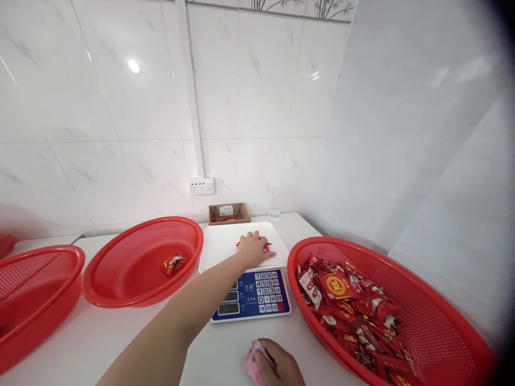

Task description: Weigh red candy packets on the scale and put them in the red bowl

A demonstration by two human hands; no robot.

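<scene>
My left hand [254, 249] reaches over the white weighing pan [217, 244] of a digital scale, its fingers curled down over a red snack packet [263, 242]. Most of that packet is hidden beneath the palm. The scale's blue keypad panel [249, 289] faces me, and my forearm crosses part of its display. Closer in, below the scale, my right hand [281, 364] is closed around a pink packet [254, 364]. To the right, a red oval basket [450, 321] holds many red snack packets [354, 305].
A red basket [120, 268] left of the scale holds a small red packet [173, 265]. Another red basket [44, 300] stands farther left. Behind the scale are a cardboard box [229, 213] and a clear bottle [274, 206]. A wall socket [201, 186] is above.
</scene>
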